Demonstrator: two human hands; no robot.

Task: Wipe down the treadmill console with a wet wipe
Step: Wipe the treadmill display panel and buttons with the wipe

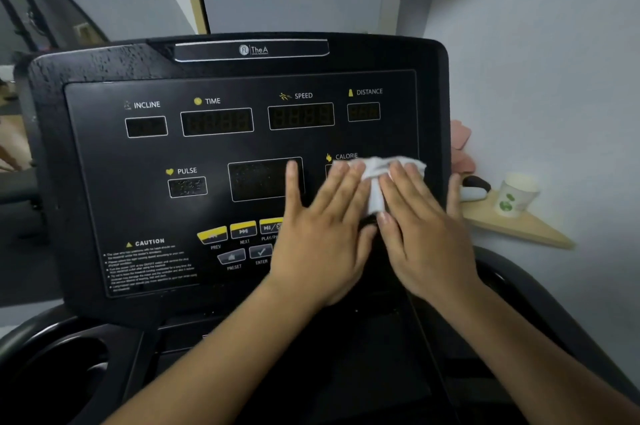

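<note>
The black treadmill console (221, 147) fills the view, with dark displays labelled INCLINE, TIME, SPEED, DISTANCE, PULSE and CALORIE. A crumpled white wet wipe (375, 178) lies on the panel's lower right, over the CALORIE display. My left hand (322, 234) lies flat with straight fingers, its fingertips on the wipe's left part. My right hand (422, 227) presses flat on the wipe's right part, fingers spread. Both hands cover part of the yellow button row. Fine droplets show on the console's upper left corner.
A wooden corner shelf (519, 227) on the right wall bears a paper cup (516, 194) and a dark object. Pink items (462, 147) sit behind the console's right edge. A round cup holder (65, 369) sits at lower left. A dark handrail (540, 289) curves at lower right.
</note>
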